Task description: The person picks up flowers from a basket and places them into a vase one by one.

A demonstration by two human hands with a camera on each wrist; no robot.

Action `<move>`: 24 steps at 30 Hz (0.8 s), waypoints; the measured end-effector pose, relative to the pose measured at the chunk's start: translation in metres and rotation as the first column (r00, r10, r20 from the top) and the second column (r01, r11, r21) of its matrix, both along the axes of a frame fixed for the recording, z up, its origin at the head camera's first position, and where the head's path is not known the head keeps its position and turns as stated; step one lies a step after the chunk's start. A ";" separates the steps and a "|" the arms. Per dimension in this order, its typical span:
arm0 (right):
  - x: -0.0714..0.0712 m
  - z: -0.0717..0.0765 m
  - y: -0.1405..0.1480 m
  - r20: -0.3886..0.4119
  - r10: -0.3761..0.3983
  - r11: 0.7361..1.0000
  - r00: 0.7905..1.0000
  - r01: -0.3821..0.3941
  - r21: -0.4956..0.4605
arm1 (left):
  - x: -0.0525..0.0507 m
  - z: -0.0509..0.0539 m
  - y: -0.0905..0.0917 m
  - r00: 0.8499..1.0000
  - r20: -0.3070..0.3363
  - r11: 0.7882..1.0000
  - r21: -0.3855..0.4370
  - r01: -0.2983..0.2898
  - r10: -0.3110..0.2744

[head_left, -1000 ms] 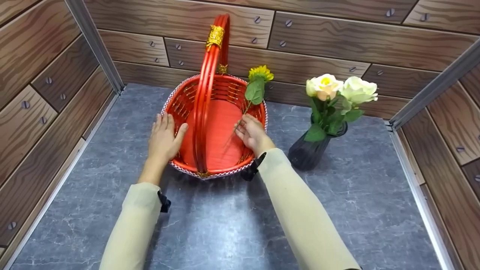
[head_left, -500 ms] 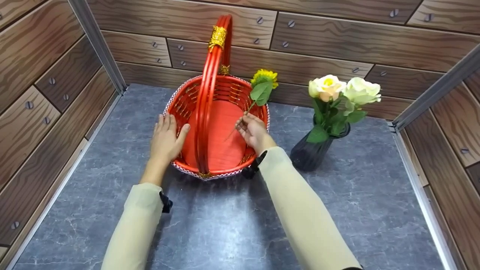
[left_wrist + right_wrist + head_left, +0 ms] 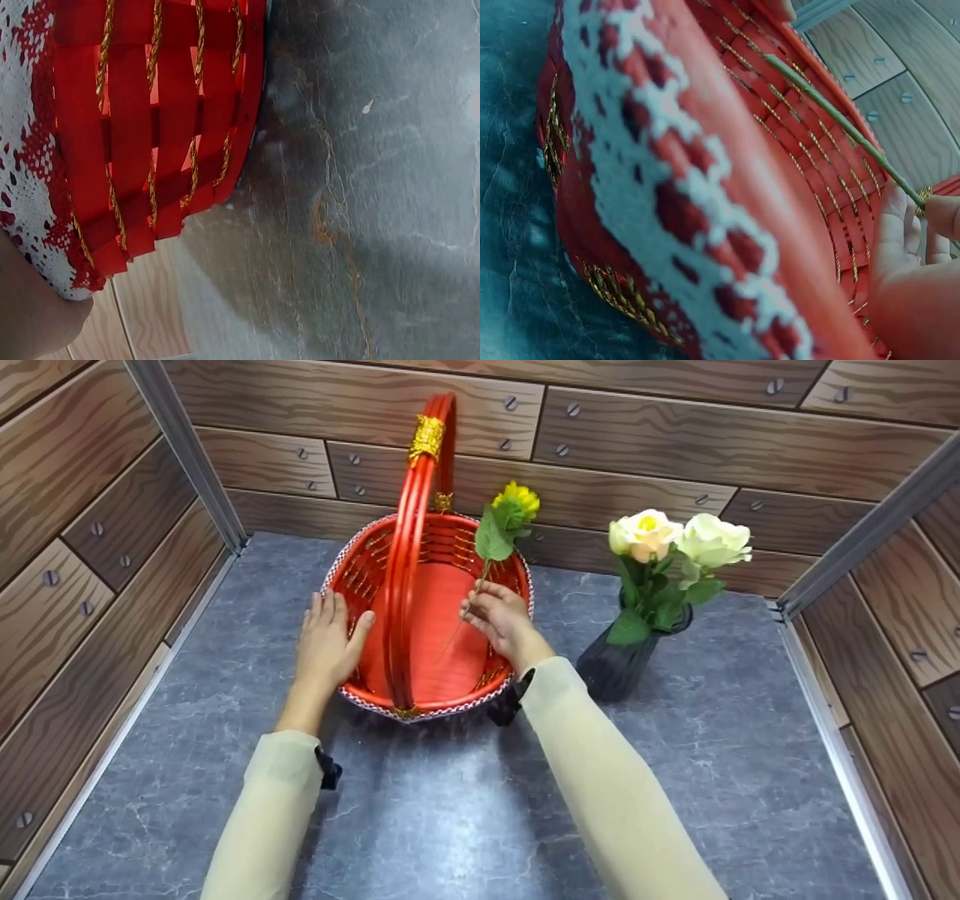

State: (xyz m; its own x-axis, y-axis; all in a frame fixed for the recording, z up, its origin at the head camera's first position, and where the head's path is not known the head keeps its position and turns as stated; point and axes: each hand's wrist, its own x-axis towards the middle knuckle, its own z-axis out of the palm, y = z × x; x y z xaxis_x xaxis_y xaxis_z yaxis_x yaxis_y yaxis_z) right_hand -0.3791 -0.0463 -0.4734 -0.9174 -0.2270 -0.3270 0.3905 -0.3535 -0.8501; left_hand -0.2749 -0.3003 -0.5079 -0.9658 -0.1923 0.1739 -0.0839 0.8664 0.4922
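Note:
A red woven basket (image 3: 435, 667) with a tall arched handle stands on the grey marbled surface. My left hand (image 3: 328, 641) rests on its left rim, fingers extended and thumb spread over the inner side. In the left wrist view, part of that hand (image 3: 45, 307) touches the lace-trimmed rim. Over the basket's right part, my right hand (image 3: 502, 619) pinches the thin stem of a yellow flower (image 3: 517, 502). The bloom points up and away, its green leaf (image 3: 491, 536) below it. In the right wrist view, the stem (image 3: 840, 120) runs free inside the basket, its cut end apart from the wall.
A dark ribbed vase (image 3: 615, 667) stands right of the basket, leaning, with a peach rose (image 3: 652, 536) and a white rose (image 3: 714, 540). Wood-patterned panels (image 3: 630, 442) enclose the back and sides. The basket's handle (image 3: 409, 562) arches high between my hands.
The flower has moved a little left and its stem is more upright, the right hand still pinching it. The left hand stays on the rim; basket and vase have not moved.

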 end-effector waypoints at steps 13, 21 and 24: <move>0.006 0.002 -0.004 -0.084 -0.118 0.991 0.989 0.122 0.048 | 0.000 -0.003 -0.001 1.000 -0.025 1.000 0.003 -0.002 0.002; 0.009 0.006 0.002 -0.053 -0.180 0.983 0.982 0.181 0.011 | 0.000 -0.002 -0.001 1.000 -0.014 1.000 0.007 0.005 -0.005; 0.013 0.010 0.005 -0.067 -0.174 0.985 0.982 0.174 0.000 | 0.000 -0.001 -0.001 1.000 -0.012 1.000 0.010 0.008 -0.008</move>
State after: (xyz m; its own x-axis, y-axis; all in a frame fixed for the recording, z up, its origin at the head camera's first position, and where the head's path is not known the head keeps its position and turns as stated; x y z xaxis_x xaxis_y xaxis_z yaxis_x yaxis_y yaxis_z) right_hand -0.3662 -0.0412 -0.4635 -0.9625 -0.0603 -0.2644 0.2656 -0.4056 -0.8746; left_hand -0.2751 -0.3017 -0.5093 -0.9653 -0.1860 0.1834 -0.0707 0.8620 0.5020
